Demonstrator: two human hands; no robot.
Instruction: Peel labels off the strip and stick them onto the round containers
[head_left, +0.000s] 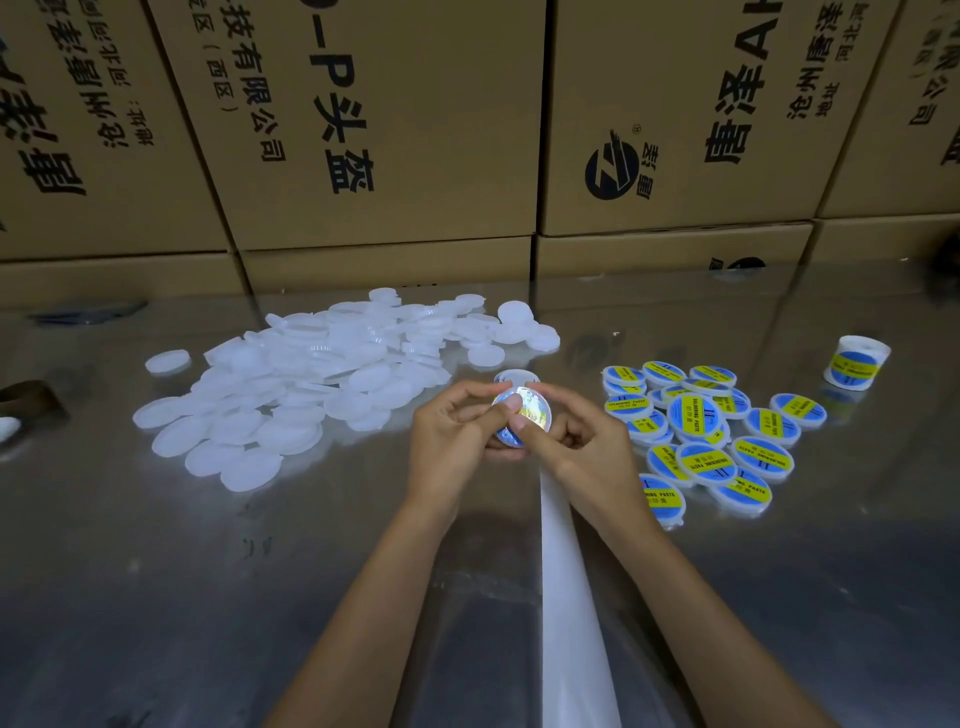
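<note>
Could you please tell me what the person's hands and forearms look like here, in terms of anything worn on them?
Both forearms are bare for as far as the view shows, with no sleeves visible. The left hand and the right hand wear no gloves, and no rings, watch or wristbands can be seen. The thumbnails look short and unpainted.

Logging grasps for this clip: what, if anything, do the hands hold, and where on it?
Both hands grip one round container by its rim; left hand and right hand thumbs press the label on its face.
</note>
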